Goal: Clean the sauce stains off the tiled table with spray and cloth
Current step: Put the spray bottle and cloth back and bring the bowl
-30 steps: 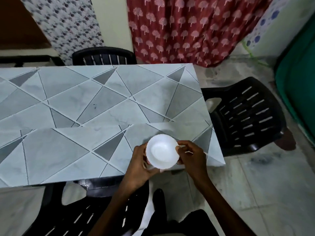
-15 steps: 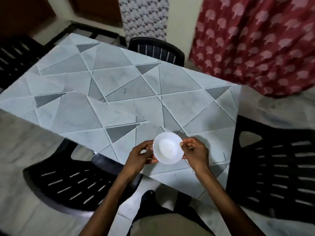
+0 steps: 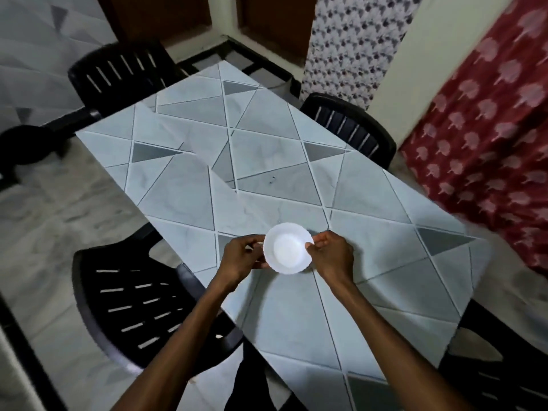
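— Both hands are out over the tiled table [image 3: 178,200]. What do they grip?

— A small white bowl [image 3: 288,248] with a scalloped rim, held between them above the near half of the tabletop. The left hand [image 3: 240,258] pinches the rim on one side with fingers curled in; the right hand [image 3: 333,256] pinches the opposite edge, thumb on top. The bowl's inside looks white and bare.

— And the table itself?

— Grey and pale-blue triangular tiles, running away from the viewer on a diagonal. One small dark mark [image 3: 271,180] sits on a grey tile beyond the bowl, well apart from it; whether it is sauce cannot be told.

— What surrounds it?

— Black plastic chairs: one [image 3: 127,304] at the person's left, one [image 3: 348,126] at the far right side, another [image 3: 115,69] at the far end. A red printed curtain [image 3: 486,137] hangs at right.
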Available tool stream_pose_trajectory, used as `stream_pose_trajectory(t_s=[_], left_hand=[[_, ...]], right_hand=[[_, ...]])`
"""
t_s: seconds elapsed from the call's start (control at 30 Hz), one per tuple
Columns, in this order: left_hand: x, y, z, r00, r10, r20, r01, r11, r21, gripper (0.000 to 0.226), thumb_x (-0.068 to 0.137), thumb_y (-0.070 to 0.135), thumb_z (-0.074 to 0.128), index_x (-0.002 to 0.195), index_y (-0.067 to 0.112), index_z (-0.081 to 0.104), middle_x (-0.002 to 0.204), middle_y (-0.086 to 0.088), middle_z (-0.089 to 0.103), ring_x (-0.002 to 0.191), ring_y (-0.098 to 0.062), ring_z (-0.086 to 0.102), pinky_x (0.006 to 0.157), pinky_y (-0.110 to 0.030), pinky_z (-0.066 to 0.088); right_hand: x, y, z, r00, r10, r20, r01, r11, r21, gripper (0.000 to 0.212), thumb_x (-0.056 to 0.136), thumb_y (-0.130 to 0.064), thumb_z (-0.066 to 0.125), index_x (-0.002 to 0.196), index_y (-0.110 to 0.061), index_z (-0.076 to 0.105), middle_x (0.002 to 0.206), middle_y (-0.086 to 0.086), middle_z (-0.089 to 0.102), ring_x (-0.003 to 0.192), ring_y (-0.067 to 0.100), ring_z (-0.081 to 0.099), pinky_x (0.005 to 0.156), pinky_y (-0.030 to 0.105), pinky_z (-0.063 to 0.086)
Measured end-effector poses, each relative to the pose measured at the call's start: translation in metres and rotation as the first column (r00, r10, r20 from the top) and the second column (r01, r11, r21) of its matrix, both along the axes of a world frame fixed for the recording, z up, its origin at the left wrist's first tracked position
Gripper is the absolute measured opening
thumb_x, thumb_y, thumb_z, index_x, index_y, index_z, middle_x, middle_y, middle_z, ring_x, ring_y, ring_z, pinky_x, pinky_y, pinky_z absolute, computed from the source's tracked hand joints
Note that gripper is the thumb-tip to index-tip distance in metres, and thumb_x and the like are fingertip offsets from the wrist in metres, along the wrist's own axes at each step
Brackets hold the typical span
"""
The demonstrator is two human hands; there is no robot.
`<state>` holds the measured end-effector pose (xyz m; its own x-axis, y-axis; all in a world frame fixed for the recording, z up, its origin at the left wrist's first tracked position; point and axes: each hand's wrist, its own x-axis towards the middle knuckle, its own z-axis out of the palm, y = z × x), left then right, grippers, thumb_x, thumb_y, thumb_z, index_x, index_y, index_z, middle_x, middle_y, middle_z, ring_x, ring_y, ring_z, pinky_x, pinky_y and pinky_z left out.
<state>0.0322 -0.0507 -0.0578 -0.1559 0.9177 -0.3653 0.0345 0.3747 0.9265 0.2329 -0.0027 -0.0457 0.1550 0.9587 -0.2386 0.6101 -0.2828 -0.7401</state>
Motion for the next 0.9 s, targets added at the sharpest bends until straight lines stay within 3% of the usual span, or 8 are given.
stream_pose_trajectory(t_s=[0.17, 0.3, 0.47, 0.6, 0.7, 0.83, 0.9], left_hand=[[-0.047, 0.081, -0.018, 0.998, -0.014, -0.054, 0.015, 1.0, 0.011, 0.02, 0.09, 0.006, 0.066, 0.108, 0.011, 0.075, 0.079, -0.004, 0.068, 0.072, -0.029, 0.071, 0.071, -0.043, 0.062], [-0.082, 0.143, -0.026, 0.997, -0.027, -0.076, 0.026, 1.0, -0.006, 0.021, 0.091, -0.002, 0.062, 0.107, 0.007, 0.073, 0.061, 0.012, 0.063, 0.058, -0.011, 0.067, 0.06, -0.027, 0.059], [-0.109, 0.207, -0.04, 0.997, -0.053, -0.063, 0.049, 0.997, -0.06, 0.022, 0.09, -0.004, 0.063, 0.107, 0.006, 0.073, 0.075, -0.004, 0.07, 0.065, -0.02, 0.071, 0.064, -0.031, 0.062], [-0.117, 0.239, -0.049, 0.992, -0.096, -0.081, 0.09, 0.993, -0.077, 0.024, 0.087, -0.002, 0.068, 0.109, 0.007, 0.074, 0.088, -0.014, 0.075, 0.075, -0.03, 0.074, 0.066, -0.037, 0.063], [-0.122, 0.254, -0.052, 0.991, -0.106, -0.084, 0.097, 0.99, -0.102, 0.022, 0.087, 0.001, 0.07, 0.107, 0.006, 0.075, 0.091, -0.017, 0.075, 0.07, -0.025, 0.074, 0.059, -0.029, 0.061], [-0.135, 0.265, -0.055, 0.993, -0.113, -0.039, 0.109, 0.99, -0.089, 0.02, 0.087, 0.0, 0.07, 0.106, 0.002, 0.074, 0.101, -0.021, 0.074, 0.077, -0.034, 0.074, 0.071, -0.044, 0.062], [-0.137, 0.267, -0.055, 0.995, -0.093, -0.041, 0.089, 0.991, -0.095, 0.017, 0.088, -0.003, 0.067, 0.103, -0.001, 0.074, 0.097, -0.021, 0.074, 0.073, -0.03, 0.073, 0.071, -0.041, 0.063]], right_hand=[[-0.054, 0.078, -0.014, 0.996, 0.004, 0.093, -0.009, 0.998, 0.056, 0.007, 0.081, -0.014, 0.076, 0.085, -0.014, 0.07, 0.084, 0.004, 0.074, 0.083, 0.024, 0.069, 0.067, 0.025, 0.042], [-0.087, 0.135, -0.031, 0.995, 0.029, 0.095, -0.033, 0.999, 0.041, 0.009, 0.083, -0.012, 0.076, 0.091, -0.009, 0.071, 0.087, 0.006, 0.074, 0.084, 0.024, 0.07, 0.066, 0.022, 0.039], [-0.112, 0.193, -0.048, 0.991, 0.027, 0.128, -0.028, 1.0, 0.007, 0.012, 0.084, -0.013, 0.077, 0.093, -0.008, 0.07, 0.093, 0.009, 0.074, 0.089, 0.027, 0.07, 0.081, 0.032, 0.053], [-0.119, 0.219, -0.054, 0.989, 0.011, 0.148, -0.007, 1.0, -0.026, 0.012, 0.085, -0.013, 0.076, 0.093, -0.007, 0.071, 0.097, 0.01, 0.075, 0.093, 0.028, 0.07, 0.079, 0.025, 0.048], [-0.122, 0.233, -0.056, 0.99, -0.005, 0.139, 0.012, 0.999, -0.05, 0.011, 0.084, -0.014, 0.076, 0.093, -0.009, 0.072, 0.096, 0.009, 0.076, 0.094, 0.026, 0.071, 0.081, 0.024, 0.049], [-0.131, 0.247, -0.059, 0.994, -0.008, 0.108, 0.015, 0.998, -0.059, 0.013, 0.084, -0.012, 0.077, 0.096, -0.007, 0.073, 0.097, 0.008, 0.076, 0.092, 0.023, 0.07, 0.077, 0.021, 0.046], [-0.136, 0.25, -0.057, 0.995, -0.004, 0.098, 0.007, 1.0, -0.029, 0.014, 0.085, -0.01, 0.075, 0.098, -0.006, 0.072, 0.097, 0.008, 0.074, 0.086, 0.019, 0.065, 0.074, 0.019, 0.041]])
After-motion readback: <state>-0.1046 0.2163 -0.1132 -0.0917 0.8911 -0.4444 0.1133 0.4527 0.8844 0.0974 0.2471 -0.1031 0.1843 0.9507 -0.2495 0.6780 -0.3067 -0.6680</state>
